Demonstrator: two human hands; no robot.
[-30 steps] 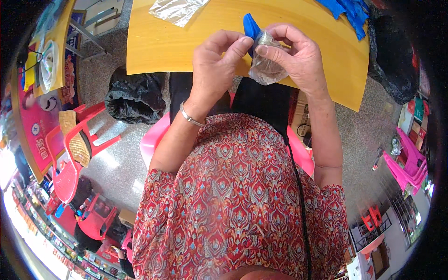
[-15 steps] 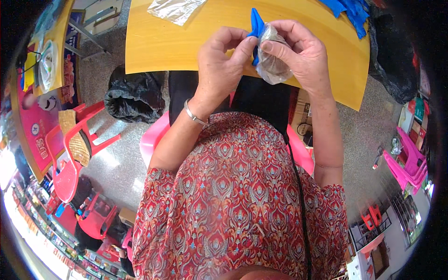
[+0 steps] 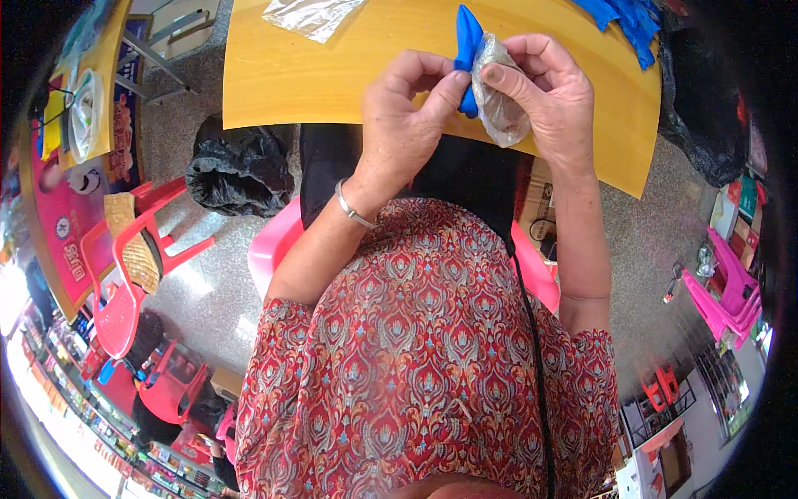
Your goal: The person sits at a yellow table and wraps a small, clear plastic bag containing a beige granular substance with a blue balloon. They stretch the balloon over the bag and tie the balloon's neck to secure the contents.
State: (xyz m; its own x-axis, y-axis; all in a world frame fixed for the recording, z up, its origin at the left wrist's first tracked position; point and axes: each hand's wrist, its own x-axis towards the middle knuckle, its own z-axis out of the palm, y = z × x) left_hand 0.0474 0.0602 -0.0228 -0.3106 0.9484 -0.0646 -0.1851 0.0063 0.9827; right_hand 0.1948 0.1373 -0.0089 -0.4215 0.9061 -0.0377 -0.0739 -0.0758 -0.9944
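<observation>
Over the near part of the yellow table, my left hand (image 3: 413, 116) pinches a soft, smooth blue piece (image 3: 468, 37) between thumb and fingers. Its pointed end sticks up and its lower end hangs below the thumb. I cannot tell whether it is rubber or cloth. My right hand (image 3: 559, 100) grips a small clear plastic bag (image 3: 501, 116) with greyish-brown contents, thumb across its front. Bag and blue piece touch side by side; how they join is hidden by my fingers.
The yellow table (image 3: 332, 83) carries a flat clear plastic bag (image 3: 312, 15) at the far left and several blue pieces (image 3: 623, 25) at the far right. A black bag (image 3: 237, 170) stands on the floor at left, near a pink chair (image 3: 125, 308). Another black bag (image 3: 706, 108) is at right.
Both hands have shifted slightly right with the blue piece and the bag. The blue piece's tip stands a little higher, and the bag has turned slightly, looking narrower.
</observation>
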